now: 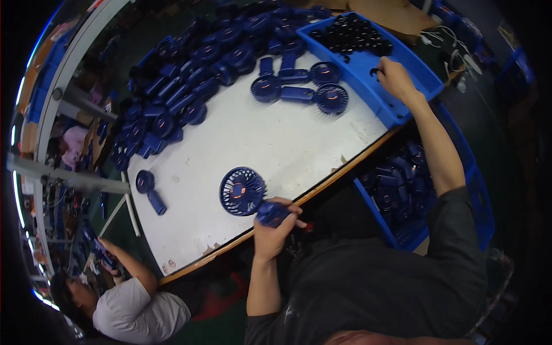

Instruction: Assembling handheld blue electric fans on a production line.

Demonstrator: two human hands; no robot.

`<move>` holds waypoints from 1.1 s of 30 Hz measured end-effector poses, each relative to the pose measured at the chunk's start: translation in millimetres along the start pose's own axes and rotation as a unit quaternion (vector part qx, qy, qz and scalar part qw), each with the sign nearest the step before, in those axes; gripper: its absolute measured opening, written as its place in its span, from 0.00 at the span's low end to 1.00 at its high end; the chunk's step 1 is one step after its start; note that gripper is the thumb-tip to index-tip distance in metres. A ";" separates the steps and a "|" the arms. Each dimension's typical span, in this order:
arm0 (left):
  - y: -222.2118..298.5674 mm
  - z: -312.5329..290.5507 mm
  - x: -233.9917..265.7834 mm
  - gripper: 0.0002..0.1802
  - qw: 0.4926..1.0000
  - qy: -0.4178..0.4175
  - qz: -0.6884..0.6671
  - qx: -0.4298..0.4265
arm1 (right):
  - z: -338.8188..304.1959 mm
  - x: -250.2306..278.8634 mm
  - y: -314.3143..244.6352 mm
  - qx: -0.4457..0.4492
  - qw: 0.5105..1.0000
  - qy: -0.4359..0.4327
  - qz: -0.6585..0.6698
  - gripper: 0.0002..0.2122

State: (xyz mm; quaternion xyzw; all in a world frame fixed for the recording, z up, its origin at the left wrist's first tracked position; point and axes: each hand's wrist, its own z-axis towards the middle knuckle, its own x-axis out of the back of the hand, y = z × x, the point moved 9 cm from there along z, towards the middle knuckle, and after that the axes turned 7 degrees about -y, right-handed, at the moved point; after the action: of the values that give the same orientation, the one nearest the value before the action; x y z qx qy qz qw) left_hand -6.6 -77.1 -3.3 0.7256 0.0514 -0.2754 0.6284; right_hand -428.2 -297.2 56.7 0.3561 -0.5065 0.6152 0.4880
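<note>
My left hand (268, 236) is wrapped round the handle of a dark blue handheld fan (242, 191) at the table's near edge. The fan's round slatted head points away from me over the white tabletop (195, 152). Farther to the right, my right hand (395, 79) is above a blue plastic bin (422, 83), its fingers pinched on a small curved black part (374, 72). A heap of small black parts (353, 35) fills the far end of that bin. The exact shape of the pinched part is too small to make out.
Many blue fans (201, 57) lie piled along the table's far and left sides. Several more (297, 94) rest near the bin, and a single fan (150, 192) lies at left. A blue crate (382, 213) of fans stands below, right. Another person (135, 305) works at left.
</note>
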 end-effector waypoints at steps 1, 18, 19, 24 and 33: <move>-1.9 -1.8 6.2 0.14 0.996 0.050 0.077 0.021 | -17.3 18.6 -51.8 0.029 0.997 0.009 0.076 0.08; 8.6 -13.6 27.8 0.15 0.993 0.109 0.041 0.004 | -201.4 -58.8 -304.1 0.110 0.684 -0.478 0.540 0.10; 5.9 -16.1 26.2 0.15 0.994 0.105 0.038 0.002 | -200.1 -57.0 -306.3 0.125 0.690 -0.485 0.523 0.10; 0.3 -12.2 20.6 0.17 0.997 0.036 -0.015 0.059 | -182.7 -14.8 -321.9 0.340 0.771 -0.278 0.462 0.12; -11.2 -16.8 7.5 0.37 0.987 -0.052 -0.150 0.012 | -191.5 -2.2 -356.5 0.486 0.806 -0.139 0.306 0.16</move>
State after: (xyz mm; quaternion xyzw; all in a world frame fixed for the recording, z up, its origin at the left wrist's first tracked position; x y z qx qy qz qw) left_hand 0.7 -61.1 -15.7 0.7016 0.1234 -0.4043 0.5736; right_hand -74.2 -108.1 108.3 0.4548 -0.2862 0.8425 -0.0387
